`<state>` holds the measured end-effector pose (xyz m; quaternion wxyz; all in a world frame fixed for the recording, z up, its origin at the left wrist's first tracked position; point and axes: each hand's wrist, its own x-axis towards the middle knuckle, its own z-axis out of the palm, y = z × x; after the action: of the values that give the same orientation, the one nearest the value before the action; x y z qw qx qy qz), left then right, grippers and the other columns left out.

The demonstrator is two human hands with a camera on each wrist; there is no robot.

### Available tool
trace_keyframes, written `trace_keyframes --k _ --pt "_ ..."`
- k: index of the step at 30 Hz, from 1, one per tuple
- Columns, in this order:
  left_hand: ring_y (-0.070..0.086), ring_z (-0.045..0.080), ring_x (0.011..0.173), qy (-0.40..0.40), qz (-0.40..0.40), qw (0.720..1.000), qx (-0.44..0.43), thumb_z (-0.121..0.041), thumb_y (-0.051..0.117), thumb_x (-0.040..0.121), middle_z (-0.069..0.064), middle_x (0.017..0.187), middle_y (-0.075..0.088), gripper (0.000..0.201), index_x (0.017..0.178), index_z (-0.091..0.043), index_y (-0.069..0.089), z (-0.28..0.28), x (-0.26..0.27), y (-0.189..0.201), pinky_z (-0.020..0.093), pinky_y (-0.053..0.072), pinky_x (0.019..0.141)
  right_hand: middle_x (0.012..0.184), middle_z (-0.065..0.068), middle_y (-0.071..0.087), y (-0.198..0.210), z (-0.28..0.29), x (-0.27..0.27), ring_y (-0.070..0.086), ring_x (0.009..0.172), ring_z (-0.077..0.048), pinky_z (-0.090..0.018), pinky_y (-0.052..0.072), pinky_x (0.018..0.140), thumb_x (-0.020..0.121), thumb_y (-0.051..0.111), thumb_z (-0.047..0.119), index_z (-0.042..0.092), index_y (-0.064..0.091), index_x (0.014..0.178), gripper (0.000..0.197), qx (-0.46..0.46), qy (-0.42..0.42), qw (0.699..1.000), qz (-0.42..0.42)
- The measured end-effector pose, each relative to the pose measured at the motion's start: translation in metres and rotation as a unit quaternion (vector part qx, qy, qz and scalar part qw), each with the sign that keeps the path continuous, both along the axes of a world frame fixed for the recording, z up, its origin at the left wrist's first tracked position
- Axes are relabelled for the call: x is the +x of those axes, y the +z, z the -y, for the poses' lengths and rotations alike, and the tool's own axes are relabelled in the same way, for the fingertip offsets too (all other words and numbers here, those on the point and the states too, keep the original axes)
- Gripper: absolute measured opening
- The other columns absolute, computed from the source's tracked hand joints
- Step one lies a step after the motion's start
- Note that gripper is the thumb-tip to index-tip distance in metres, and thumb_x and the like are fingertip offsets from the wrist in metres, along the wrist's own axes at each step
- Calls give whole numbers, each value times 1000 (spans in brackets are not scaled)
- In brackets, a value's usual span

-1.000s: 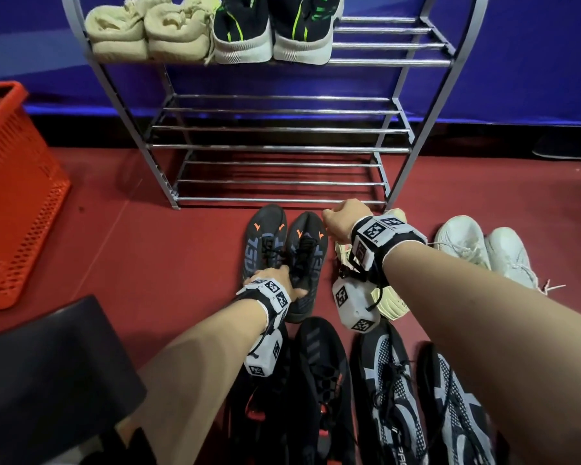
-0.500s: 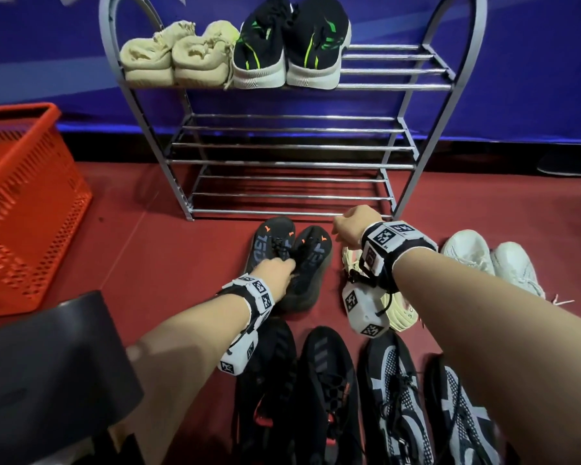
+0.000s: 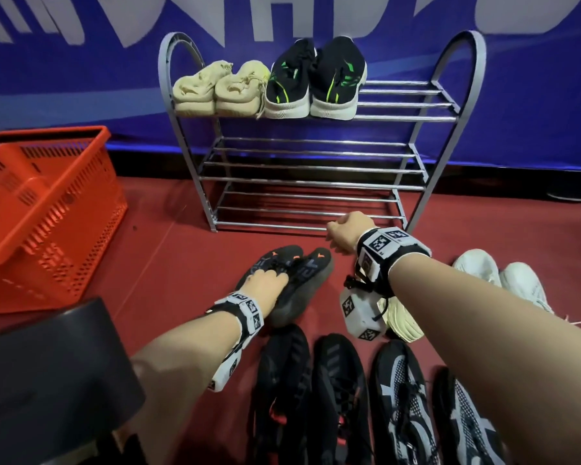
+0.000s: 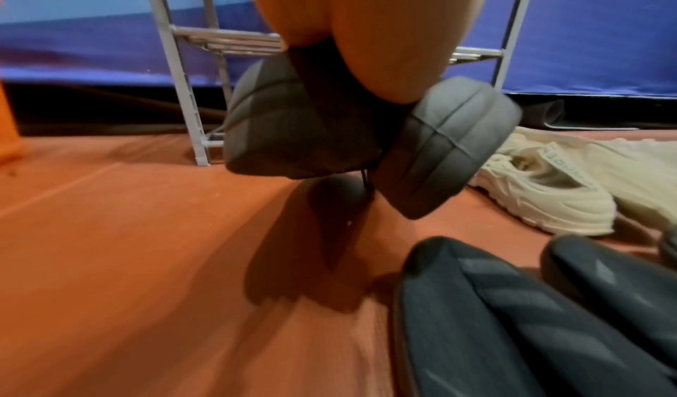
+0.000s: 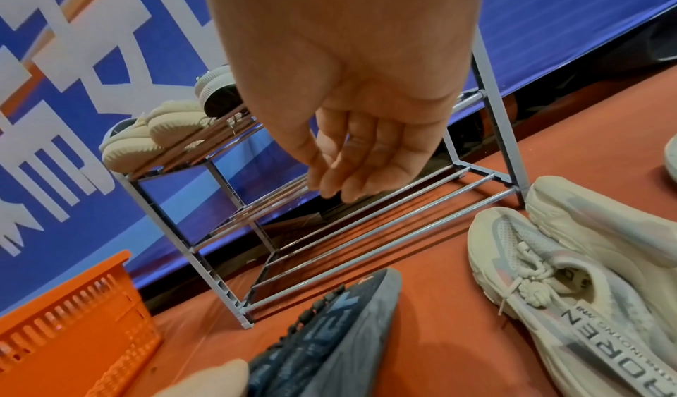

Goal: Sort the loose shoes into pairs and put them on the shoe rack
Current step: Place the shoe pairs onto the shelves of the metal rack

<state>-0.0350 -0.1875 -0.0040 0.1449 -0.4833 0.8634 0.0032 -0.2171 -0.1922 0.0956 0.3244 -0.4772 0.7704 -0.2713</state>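
Here, two dark shoes (image 3: 284, 280) in left hand's (image 3: 265, 285) grip; right hand (image 3: 344, 231) loosely curled, empty.

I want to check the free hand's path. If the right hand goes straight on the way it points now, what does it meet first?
Probably the shoe rack: the right hand points at its lower bars, nothing between. Depth is unclear.

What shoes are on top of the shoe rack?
The shoe rack's top shelf holds a beige pair and a black pair with green stripes. Its right end is bare bars, and nothing there is covered.
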Motion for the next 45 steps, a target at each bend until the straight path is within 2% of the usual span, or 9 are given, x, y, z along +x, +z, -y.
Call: trace_keyframes --k 2,4,12,21,24,26,34,38,45 --pt "50 38 112 17 -4 1000 -6 -8 38 94 16 120 53 32 126 -8 43 -1 5 -4 46 41 94 76 -16 74 -1 2 -5 71 77 -33 -44 59 80 81 50 20 9 68 61 29 2 -8 1000 4" --pt "51 37 110 17 -5 1000 -21 -7 39 94 16 118 54 31 124 -8 44 3 10 1 45 41 93 68 -11 70 0 1 -8 68 65 -28 -39 59 77 85 49 18 10 67 60 32 6 -13 1000 10" --pt "50 36 105 30 -34 994 -95 -6 41 93 15 116 52 37 130 -8 41 15 39 54 43 40 89 56 -6 62 10 1 3 56 46 -18 -25 49 52 89 47 18 9 64 58 36 8 10 1000 14" --pt "51 38 105 27 -59 979 -192 -8 43 93 18 115 52 33 126 -6 45 45 63 140 46 41 85 57 -8 63 24 9 33 57 47 -21 -33 56 64 83 51 17 10 65 56 31 -13 10 1000 26" --pt "51 38 104 32 -48 978 -202 -7 42 93 17 115 53 34 127 -7 43 66 62 153 46 41 85 59 -8 64 21 17 38 56 46 -18 -28 51 55 84 48 17 12 63 55 33 -23 19 998 49" --pt "51 38 105 40 -35 978 -201 -7 42 93 17 116 52 35 128 -7 41 82 60 154 46 41 86 61 -8 65 16 26 38 56 46 -18 -24 47 51 85 46 18 13 61 54 35 -19 24 997 72" --pt "52 40 103 49 -31 975 -214 -9 42 93 19 116 53 41 134 -7 39 154 43 140 47 42 84 54 -6 59 -24 65 25 53 43 -19 -22 42 49 84 46 18 13 57 53 33 -7 -14 991 130" --pt "53 42 99 63 -58 969 -232 -4 45 90 22 111 54 36 126 -3 45 188 33 137 48 42 77 51 -6 56 -46 80 17 50 44 -20 -22 40 48 85 45 16 12 56 52 35 16 -7 987 157" --pt "56 45 98 75 -83 965 -238 -2 48 87 25 109 57 34 120 -4 50 244 12 133 48 48 75 51 -6 55 -86 101 1 51 45 -22 -24 40 50 84 45 18 13 54 51 34 44 -38 982 178"
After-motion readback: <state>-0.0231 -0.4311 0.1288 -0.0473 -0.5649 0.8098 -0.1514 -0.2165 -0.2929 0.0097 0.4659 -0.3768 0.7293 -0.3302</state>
